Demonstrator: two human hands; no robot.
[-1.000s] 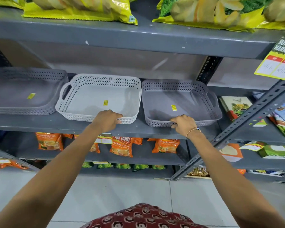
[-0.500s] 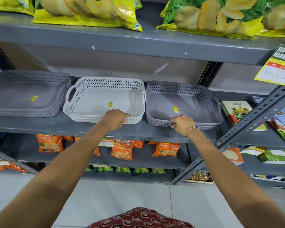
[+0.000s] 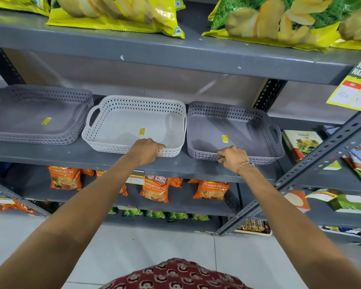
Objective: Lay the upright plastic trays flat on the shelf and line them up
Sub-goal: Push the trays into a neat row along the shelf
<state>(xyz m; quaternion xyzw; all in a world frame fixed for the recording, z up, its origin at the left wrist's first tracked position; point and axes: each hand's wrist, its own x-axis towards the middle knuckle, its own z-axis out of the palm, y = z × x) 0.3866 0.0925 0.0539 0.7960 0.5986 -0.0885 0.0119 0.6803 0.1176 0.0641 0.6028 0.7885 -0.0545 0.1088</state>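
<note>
All three trays lie flat on the shelf [image 3: 50,152]. Left hand [image 3: 145,150] grips the white tray [image 3: 133,126] near rim, right hand [image 3: 233,156] the grey tray [image 3: 227,130] rim, fingers closed. Rest: squaring front edges with left grey stack [image 3: 35,117].

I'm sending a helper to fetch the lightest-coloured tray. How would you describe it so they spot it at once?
Find the grey metal shelf just under the yellow chip bags. Three perforated trays lie flat there in a row; take the middle one, the pale tray, whose front rim the left hand grips. Its neighbours, the stacked trays on the left and the darker tray on the right, are darker grey.
</note>
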